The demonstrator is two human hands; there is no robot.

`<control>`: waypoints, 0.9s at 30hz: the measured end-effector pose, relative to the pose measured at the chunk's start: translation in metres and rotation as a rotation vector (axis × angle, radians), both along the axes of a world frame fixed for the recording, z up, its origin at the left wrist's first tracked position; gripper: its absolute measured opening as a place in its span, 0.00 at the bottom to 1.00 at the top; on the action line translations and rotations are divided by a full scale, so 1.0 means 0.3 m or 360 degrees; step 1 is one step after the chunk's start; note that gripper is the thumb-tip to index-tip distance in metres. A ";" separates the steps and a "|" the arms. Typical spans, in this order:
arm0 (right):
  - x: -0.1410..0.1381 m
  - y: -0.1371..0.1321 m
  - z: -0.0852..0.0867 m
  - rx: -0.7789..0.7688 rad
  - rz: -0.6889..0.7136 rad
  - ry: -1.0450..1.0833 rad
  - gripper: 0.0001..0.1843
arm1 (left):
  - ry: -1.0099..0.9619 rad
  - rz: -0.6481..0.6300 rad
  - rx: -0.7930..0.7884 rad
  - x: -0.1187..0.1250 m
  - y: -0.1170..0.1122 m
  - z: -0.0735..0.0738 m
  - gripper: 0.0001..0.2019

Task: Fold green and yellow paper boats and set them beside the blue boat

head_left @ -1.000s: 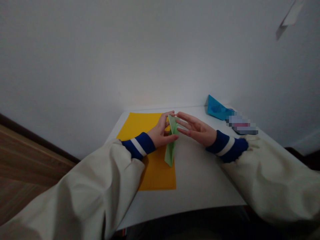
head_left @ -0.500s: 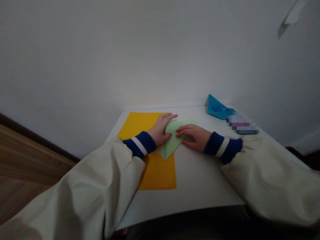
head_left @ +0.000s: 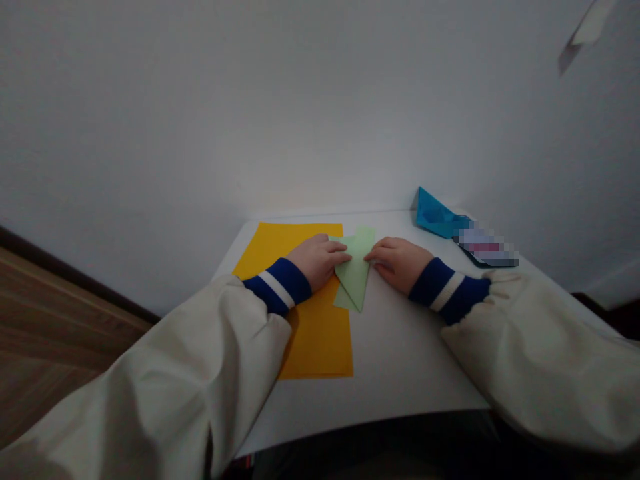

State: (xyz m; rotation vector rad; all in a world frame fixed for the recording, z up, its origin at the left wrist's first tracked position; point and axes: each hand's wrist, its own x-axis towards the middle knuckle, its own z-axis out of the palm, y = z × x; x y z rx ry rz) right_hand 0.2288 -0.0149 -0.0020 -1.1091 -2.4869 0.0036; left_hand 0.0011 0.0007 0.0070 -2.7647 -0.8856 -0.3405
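A folded pale green sheet of paper (head_left: 358,270) lies in the middle, partly on the yellow paper and partly on the white tabletop. Its lower end comes to a point, with a small flap beside it. From the left, my left hand (head_left: 320,259) presses its fingers together on the green paper's edge, closed on it. Opposite, my right hand (head_left: 397,262) pinches the right edge between thumb and fingertips. The fingers cover parts of both edges.
Yellow paper (head_left: 315,347) lies under my left forearm on the white table (head_left: 400,373). A blue folded-paper boat (head_left: 434,217) stands at the back right, beside a blurred-out flat object (head_left: 485,247). A wall (head_left: 320,120) rises behind; wooden furniture (head_left: 60,333) is at left.
The green paper has turned, its lower point shifting right. My left hand's fingers have drawn together on its left edge, and my right hand has moved slightly outward to the right edge.
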 end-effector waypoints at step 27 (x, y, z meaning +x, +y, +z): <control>-0.013 -0.013 -0.004 -0.0005 0.0416 0.0199 0.22 | 0.0331 -0.0400 0.0452 0.041 -0.042 0.045 0.08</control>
